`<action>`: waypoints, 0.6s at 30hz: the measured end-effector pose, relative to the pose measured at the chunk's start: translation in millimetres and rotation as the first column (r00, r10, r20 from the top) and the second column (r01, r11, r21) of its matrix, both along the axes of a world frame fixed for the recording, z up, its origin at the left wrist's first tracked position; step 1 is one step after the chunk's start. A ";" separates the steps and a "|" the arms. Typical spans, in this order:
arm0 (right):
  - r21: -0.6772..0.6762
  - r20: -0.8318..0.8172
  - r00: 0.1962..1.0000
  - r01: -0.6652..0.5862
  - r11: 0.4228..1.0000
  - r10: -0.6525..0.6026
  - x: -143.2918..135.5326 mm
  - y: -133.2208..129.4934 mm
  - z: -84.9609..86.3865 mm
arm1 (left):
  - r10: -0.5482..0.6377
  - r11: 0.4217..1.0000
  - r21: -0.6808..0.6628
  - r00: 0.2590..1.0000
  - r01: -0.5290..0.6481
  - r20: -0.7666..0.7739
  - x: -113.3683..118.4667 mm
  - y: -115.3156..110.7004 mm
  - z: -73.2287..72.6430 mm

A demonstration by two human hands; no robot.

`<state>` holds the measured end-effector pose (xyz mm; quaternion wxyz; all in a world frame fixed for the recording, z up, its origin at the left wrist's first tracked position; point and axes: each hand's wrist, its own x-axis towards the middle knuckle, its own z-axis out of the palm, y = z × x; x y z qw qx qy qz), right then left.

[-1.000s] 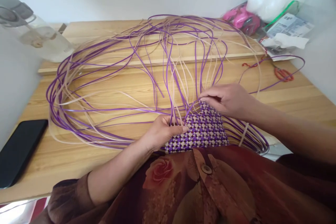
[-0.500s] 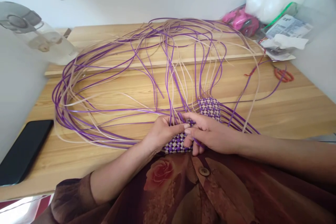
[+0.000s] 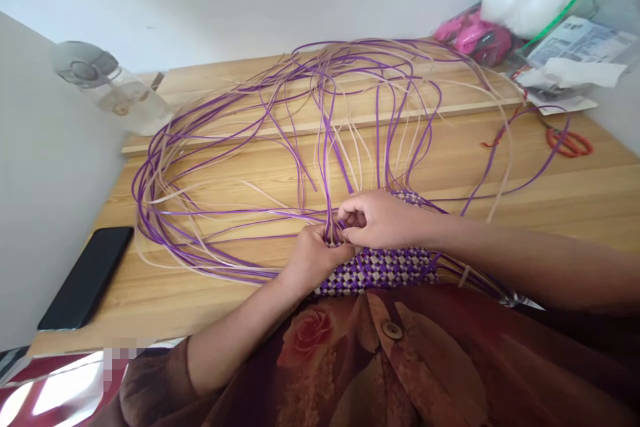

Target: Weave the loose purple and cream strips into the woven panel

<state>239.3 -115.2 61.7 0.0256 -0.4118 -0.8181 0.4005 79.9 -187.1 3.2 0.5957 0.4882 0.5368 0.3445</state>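
Centrally, woven piece [image 3: 383,268] at table's near edge, against patterned shirt [image 3: 400,360], strands [image 3: 327,147] fanning to far side and looping left. Left hand [image 3: 313,257]: thumb pressed on weave's left part, other fingers curled by strand bases. Right hand [image 3: 375,219]: fingertips bunched at strand bases, beside left hand; exact strand pinched, cannot tell. Phone [image 3: 87,277] near left, clear bottle [image 3: 117,90] far left. Orange-handled scissors [image 3: 569,143] right, pink bundle [image 3: 473,37] far right.
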 end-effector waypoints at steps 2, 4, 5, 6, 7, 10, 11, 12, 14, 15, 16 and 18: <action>-0.068 -0.004 1.000 0.017 0.998 -0.017 -4.8 2.0 -2.9 | 0.001 1.000 0.013 0.999 0.000 -0.042 0.8 0.0 2.2; -0.142 -0.015 0.999 0.027 0.989 -0.030 -6.3 4.7 -4.8 | -0.001 1.000 0.027 0.998 0.003 -0.065 1.6 -0.1 3.8; -0.165 -0.024 0.999 0.030 0.986 -0.035 -6.4 6.2 -5.6 | -0.005 1.000 0.028 0.998 0.007 -0.064 1.8 -0.3 4.0; -0.172 -0.035 0.999 0.027 0.985 -0.033 -6.4 7.8 -6.3 | -0.008 1.000 0.025 0.998 0.009 -0.057 1.8 -0.5 4.0; -0.170 -0.047 0.998 0.023 0.985 -0.031 -6.4 9.2 -6.9 | -0.012 1.000 0.019 0.999 0.013 -0.047 1.6 -0.7 3.8; -0.135 -0.065 0.998 0.004 0.991 -0.013 -5.4 11.6 -8.0 | -0.018 1.000 0.000 1.000 0.018 -0.023 0.8 -1.0 4.0; -0.117 -0.070 0.998 -0.010 0.993 0.002 -4.6 11.9 -8.0 | -0.019 1.000 -0.002 1.000 0.019 -0.018 0.7 -1.0 4.7; -0.103 -0.077 0.997 -0.027 0.994 0.019 -3.5 12.2 -8.0 | -0.018 1.000 -0.002 1.000 0.018 -0.020 0.7 -0.8 5.5; -0.095 -0.111 0.992 -0.074 0.993 0.064 -0.6 12.8 -7.7 | -0.003 1.000 0.000 0.999 0.003 -0.040 1.1 -0.3 7.4; -0.108 -0.135 0.988 -0.096 0.990 0.081 0.9 13.3 -7.6 | 0.005 1.000 0.000 0.999 -0.005 -0.051 1.4 0.0 8.1; -0.134 -0.159 0.983 -0.113 0.985 0.091 2.2 13.9 -7.4 | 0.010 1.000 -0.001 0.998 -0.010 -0.062 1.7 0.2 8.5; -0.205 -0.206 0.974 -0.135 0.969 0.093 3.9 15.7 -6.7 | 0.019 1.000 -0.002 0.997 -0.019 -0.073 2.3 0.3 8.4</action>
